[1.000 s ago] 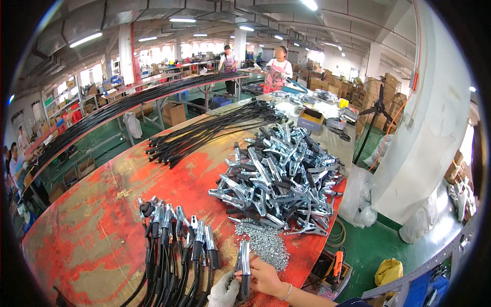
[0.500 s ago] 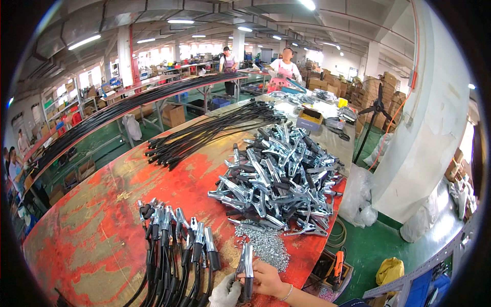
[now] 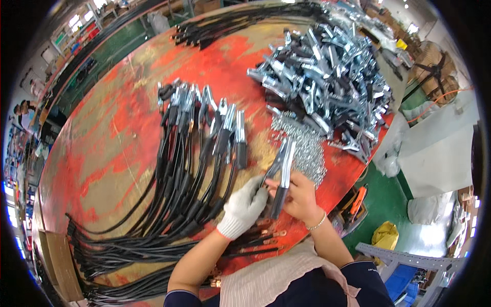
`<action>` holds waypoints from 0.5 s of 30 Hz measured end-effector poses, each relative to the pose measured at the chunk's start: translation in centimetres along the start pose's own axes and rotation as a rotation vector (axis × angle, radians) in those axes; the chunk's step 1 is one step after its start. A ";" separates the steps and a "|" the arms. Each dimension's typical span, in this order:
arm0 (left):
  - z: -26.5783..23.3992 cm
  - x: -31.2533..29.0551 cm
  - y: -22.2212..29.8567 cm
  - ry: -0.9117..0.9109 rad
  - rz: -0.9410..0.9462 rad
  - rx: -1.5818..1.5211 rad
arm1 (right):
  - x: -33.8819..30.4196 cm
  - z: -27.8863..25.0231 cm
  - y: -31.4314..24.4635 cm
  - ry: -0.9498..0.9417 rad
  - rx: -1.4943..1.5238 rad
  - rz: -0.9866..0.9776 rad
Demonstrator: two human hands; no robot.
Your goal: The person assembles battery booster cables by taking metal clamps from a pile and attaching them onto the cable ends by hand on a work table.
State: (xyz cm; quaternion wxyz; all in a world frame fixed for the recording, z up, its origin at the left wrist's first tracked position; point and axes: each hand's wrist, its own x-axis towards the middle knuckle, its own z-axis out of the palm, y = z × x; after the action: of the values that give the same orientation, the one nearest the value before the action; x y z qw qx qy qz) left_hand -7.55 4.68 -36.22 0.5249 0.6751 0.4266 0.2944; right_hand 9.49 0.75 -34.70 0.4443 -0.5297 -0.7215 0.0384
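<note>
A silver spring clamp with black handle sleeves (image 3: 287,166) stands upright, jaws up, between my two hands. My left hand (image 3: 246,205), in a white knitted glove, closes its fingertips on one handle of the clamp; whether a cable end is also pinched there is hidden. My bare right hand (image 3: 302,197), a bracelet at its wrist, grips the other side of the clamp. Just beyond lies a heap of small metal screws or nuts (image 3: 302,146). Left of my hands rest several black cables with clamps attached (image 3: 176,148), their jaws pointing away from me.
A large pile of loose clamps (image 3: 327,77) covers the table's far right. More black cables lie at the far edge (image 3: 240,23). Cables with copper lugs (image 3: 245,243) spread close to my body. Beyond the right edge are an orange-handled tool (image 3: 359,199) and a yellow bag (image 3: 385,235).
The view has tilted down toward the table, so my forearms and the near cables now show. Both hands stay on the clamp.
</note>
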 end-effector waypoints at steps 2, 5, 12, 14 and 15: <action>-0.2 0.1 0.2 -0.008 -0.023 -0.021 | -0.7 0.2 0.7 -0.016 0.007 0.013; -0.6 -0.4 1.6 -0.102 -0.203 -0.121 | -1.0 0.0 1.2 0.061 0.005 -0.045; -0.8 -0.4 1.3 0.044 0.033 0.082 | -2.0 -1.1 0.9 0.148 0.036 0.097; -1.6 0.1 1.3 0.053 -0.043 -0.008 | -2.8 -1.5 1.3 0.117 0.048 0.147; -1.6 0.1 1.3 0.022 -0.053 -0.144 | -3.1 -1.7 1.6 0.068 0.087 0.186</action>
State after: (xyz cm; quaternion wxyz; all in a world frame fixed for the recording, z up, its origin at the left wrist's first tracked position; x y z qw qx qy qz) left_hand -8.54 5.42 -34.58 0.5748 0.6209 0.4280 0.3176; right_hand 12.00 -1.76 -36.38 0.4859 -0.5756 -0.6511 0.0929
